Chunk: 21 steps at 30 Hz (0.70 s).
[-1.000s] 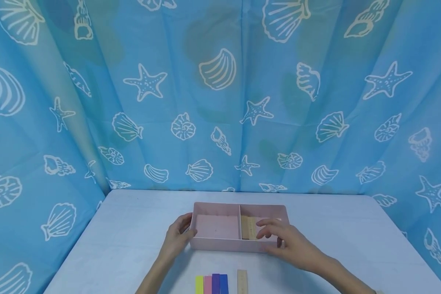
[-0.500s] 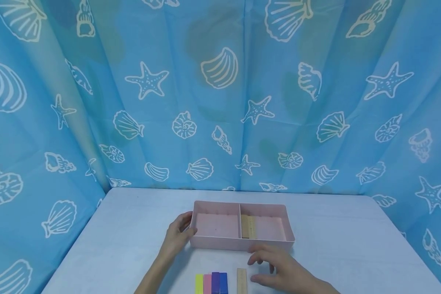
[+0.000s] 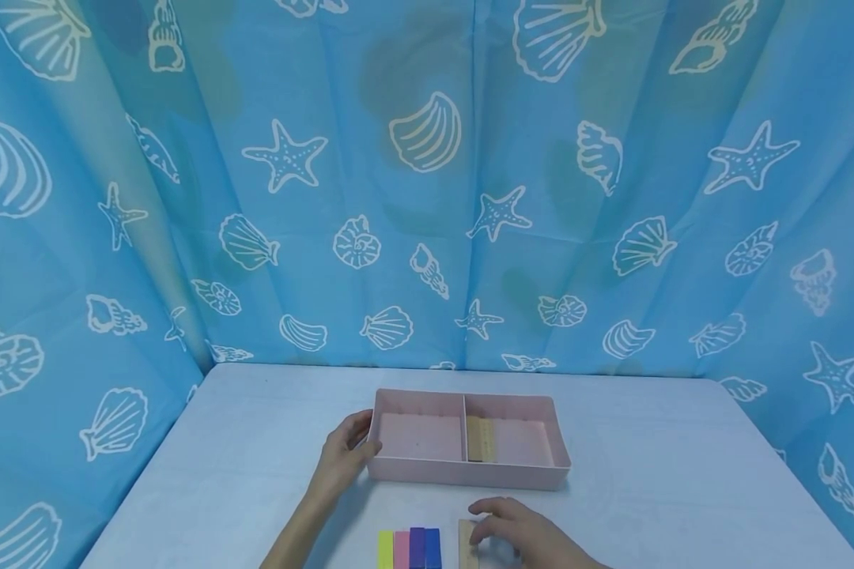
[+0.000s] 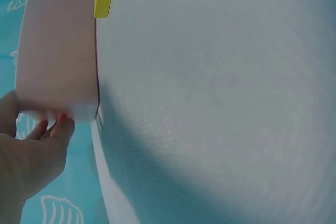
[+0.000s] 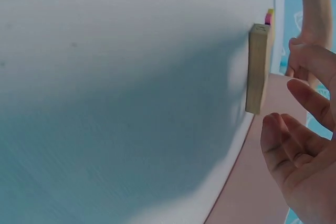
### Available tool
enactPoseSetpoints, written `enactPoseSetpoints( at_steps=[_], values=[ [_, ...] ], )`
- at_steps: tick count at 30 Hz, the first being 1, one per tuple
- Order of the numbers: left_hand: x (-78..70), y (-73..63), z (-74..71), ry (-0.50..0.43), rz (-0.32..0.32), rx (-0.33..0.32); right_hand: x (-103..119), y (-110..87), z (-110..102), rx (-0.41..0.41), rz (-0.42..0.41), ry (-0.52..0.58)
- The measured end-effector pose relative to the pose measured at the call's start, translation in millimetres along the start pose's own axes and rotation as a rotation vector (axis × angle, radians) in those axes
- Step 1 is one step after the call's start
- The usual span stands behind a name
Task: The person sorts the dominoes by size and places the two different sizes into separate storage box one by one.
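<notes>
My left hand (image 3: 343,453) holds the left end of a two-compartment pink box (image 3: 467,473). In the left wrist view, my fingers (image 4: 62,125) lie against the box's end wall, with the thumb up at its rim. My right hand (image 3: 525,536) is lowered over a plain wooden block (image 3: 466,539) in front of the box; a fingertip overlaps the block in the head view. The right wrist view shows this hand with fingers and thumb spread beside the block (image 5: 257,69), not closed round it. Light wooden blocks (image 3: 481,439) lie against the divider in the right compartment.
Left of the wooden block stand a yellow block (image 3: 386,548), a pink block (image 3: 402,548), a purple block (image 3: 417,547) and a blue block (image 3: 433,548) side by side. A white-covered table (image 3: 655,450) lies beneath, with a blue seashell curtain (image 3: 427,213) behind.
My right hand has moved from above the box's right compartment toward me and left, down to the loose wooden block. My left hand has stayed at the box's left end.
</notes>
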<state>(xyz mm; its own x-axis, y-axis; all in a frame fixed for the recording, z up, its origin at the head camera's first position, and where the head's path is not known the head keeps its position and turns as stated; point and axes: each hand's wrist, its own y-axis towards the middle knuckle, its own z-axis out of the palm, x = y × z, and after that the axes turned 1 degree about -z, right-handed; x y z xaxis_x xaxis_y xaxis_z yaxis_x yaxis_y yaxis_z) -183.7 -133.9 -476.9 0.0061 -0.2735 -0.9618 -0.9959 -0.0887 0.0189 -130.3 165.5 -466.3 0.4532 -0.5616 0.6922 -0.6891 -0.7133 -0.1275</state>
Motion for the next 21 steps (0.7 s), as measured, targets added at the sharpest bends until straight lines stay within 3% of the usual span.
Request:
enactPoseSetpoints(
  at_steps=[6,21],
  values=[
    [0.8,0.9,0.7,0.003,-0.004,-0.010,4.1,2.2,7.6,-0.011,-0.080,-0.102],
    [0.3,0.4,0.4,-0.006,-0.008,-0.002,6.0,4.1,18.7,0.004,0.020,-0.127]
  ],
)
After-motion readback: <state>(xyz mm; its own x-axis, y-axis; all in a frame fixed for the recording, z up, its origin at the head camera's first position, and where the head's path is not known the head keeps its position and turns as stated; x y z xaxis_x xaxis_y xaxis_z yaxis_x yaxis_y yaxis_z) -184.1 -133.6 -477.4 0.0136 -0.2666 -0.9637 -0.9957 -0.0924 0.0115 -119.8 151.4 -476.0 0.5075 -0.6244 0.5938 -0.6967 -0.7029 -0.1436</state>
